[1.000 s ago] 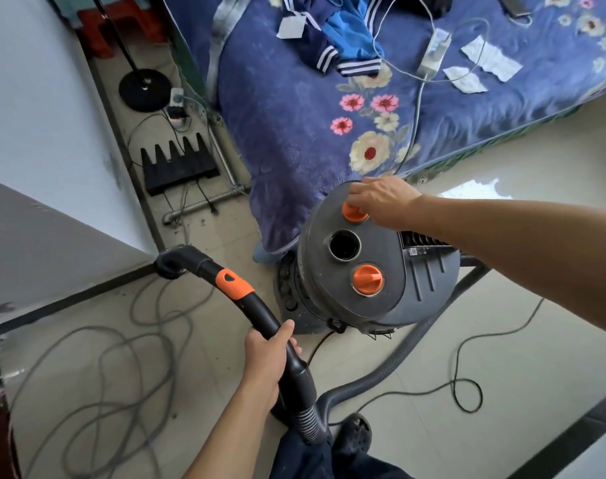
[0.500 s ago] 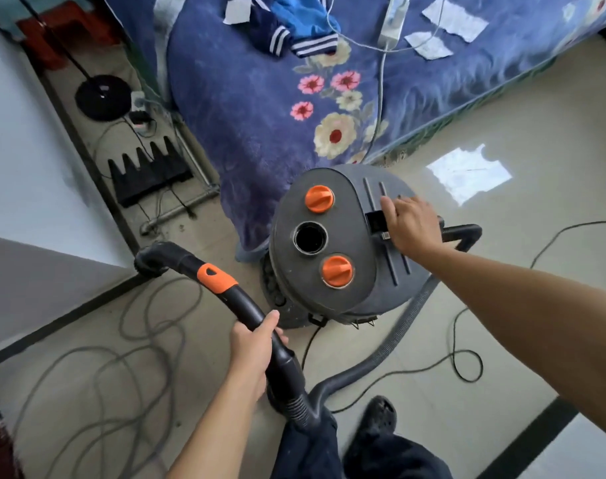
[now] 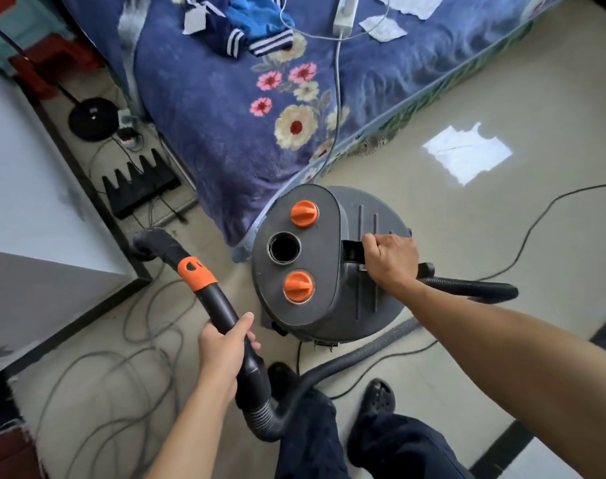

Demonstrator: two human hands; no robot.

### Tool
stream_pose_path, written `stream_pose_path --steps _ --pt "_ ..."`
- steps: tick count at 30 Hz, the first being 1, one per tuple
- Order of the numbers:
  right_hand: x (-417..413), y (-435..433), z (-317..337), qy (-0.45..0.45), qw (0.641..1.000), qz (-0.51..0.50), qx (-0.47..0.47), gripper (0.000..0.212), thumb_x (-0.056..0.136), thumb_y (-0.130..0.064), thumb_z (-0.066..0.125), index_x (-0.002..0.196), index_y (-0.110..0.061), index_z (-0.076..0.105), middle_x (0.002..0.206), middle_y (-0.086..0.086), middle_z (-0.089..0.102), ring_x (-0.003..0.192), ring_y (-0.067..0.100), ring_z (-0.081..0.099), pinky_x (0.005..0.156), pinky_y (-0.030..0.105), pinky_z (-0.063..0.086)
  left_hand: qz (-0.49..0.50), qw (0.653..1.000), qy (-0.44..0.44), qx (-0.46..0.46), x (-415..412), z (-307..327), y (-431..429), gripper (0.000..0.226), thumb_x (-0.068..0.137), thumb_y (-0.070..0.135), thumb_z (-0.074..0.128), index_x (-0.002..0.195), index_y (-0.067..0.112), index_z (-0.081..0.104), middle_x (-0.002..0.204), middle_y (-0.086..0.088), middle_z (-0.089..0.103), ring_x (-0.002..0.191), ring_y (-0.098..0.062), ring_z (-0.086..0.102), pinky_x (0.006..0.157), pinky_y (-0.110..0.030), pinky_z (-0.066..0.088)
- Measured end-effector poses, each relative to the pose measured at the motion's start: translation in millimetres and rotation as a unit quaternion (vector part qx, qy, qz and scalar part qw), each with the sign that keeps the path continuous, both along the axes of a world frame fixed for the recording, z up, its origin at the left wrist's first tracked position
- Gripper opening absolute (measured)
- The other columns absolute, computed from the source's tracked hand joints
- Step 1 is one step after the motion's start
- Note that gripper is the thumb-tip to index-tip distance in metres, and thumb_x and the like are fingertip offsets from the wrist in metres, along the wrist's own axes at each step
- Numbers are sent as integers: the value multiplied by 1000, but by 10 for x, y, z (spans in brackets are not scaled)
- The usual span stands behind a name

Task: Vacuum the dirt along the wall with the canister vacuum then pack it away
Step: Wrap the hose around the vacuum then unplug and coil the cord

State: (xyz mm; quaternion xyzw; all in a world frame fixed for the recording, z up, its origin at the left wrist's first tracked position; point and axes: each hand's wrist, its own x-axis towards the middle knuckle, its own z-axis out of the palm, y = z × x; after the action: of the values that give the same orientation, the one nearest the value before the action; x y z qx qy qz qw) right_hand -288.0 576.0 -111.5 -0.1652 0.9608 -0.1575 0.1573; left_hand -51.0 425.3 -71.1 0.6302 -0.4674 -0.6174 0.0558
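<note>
The grey canister vacuum [image 3: 329, 305] stands on the floor by the corner of the bed, with two orange knobs [image 3: 304, 212] and an open round port on its top. My right hand [image 3: 391, 259] grips the carry handle on the canister's top. My left hand [image 3: 222, 350] grips the black hose handle [image 3: 205, 288], which has an orange collar and curves toward the wall. The ribbed hose [image 3: 363, 354] loops from the handle along the floor and round behind the canister.
A bed with a blue floral blanket [image 3: 243, 98] stands just beyond the canister. Loose cables [image 3: 122, 375] lie tangled on the floor at the left. A white wall [image 3: 25, 188], a black toothed part [image 3: 139, 188] and a round stand base [image 3: 92, 119] are in the narrow gap.
My right hand left the far orange knob and moved back onto the canister's carry handle, which it now grips. The left hand keeps its hold on the hose handle.
</note>
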Motion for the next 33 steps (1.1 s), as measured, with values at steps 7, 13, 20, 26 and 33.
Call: stream_pose_path --steps 7,13,20,26,33 --pt "49 595 -4 2 1000 20 11 48 84 -37 23 44 -15 39 46 -3 41 51 17 39 74 35 30 -53 996 -19 -71 126 156 360 19 85 5 66 86 8 48 59 -10 54 46 -22 53 52 -33 46" --pt "62 1088 257 -88 993 58 46 43 96 -34 27 63 -15 47 71 9 56 81 35 58 79 41 44 -128 983 -53 -118 175 638 579 15 73 -2 60 76 6 48 50 -11 54 45 -24 53 52 -37 47" --pt "-51 924 1530 13 978 206 26 74 84 -36 65 149 -26 32 144 8 43 127 29 43 99 41 39 -283 948 -33 -143 -176 1612 687 14 73 -4 59 65 2 50 48 -14 54 43 -24 52 50 -33 46" --pt "25 477 2434 223 910 345 -53 105 59 -24 78 152 -29 30 156 15 30 139 35 34 101 48 41 -424 901 44 -81 -398 2368 807 9 66 -1 57 66 2 49 53 -20 53 48 -26 50 53 -31 45" --pt "233 288 2775 258 863 422 -102 34 64 -22 77 95 -13 65 97 7 68 100 32 65 97 46 45 -504 855 120 -2 -143 2737 765 15 77 -2 64 75 4 50 62 -22 55 53 -28 54 56 -31 48"
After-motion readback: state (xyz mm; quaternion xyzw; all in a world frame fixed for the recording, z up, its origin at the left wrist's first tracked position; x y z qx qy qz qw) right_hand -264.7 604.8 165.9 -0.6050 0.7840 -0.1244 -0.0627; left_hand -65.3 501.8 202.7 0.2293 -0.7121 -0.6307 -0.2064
